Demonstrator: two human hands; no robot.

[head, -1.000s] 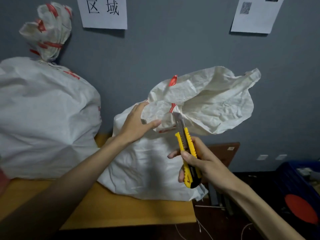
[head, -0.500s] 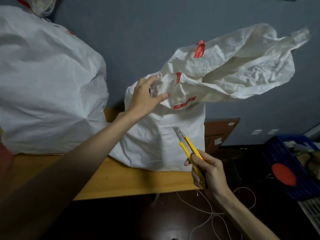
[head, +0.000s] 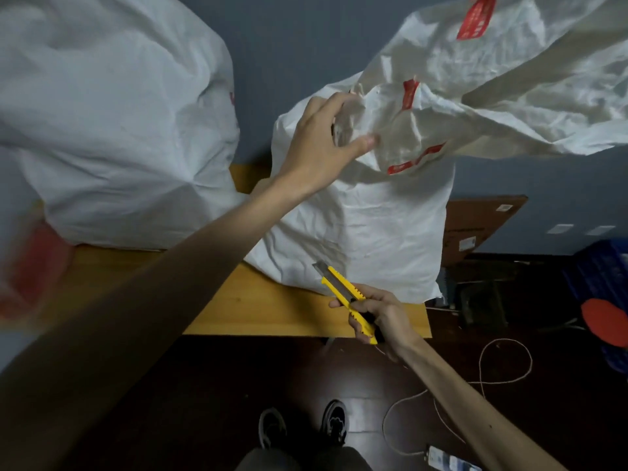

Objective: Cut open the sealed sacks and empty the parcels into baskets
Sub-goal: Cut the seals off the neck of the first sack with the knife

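A white woven sack (head: 360, 226) with red tape strips stands on a yellow wooden table (head: 272, 311). Its loose top flares up and to the right. My left hand (head: 319, 147) grips the bunched neck of this sack. Lower down, my right hand (head: 380, 317) holds a yellow utility knife (head: 343, 294) with its blade out, pointing up-left near the sack's bottom edge and apart from it. A second, larger white sack (head: 112, 124) sits on the table to the left, its top out of view.
A blue basket (head: 601, 290) with a red round item stands on the dark floor at the right. A brown cardboard box (head: 482, 226) leans behind the table. White string (head: 503, 365) lies looped on the floor. My shoes show at the bottom.
My right hand has lowered the knife from the sack's neck to beside the table edge. The view has tilted downward. My left hand keeps its hold on the neck.
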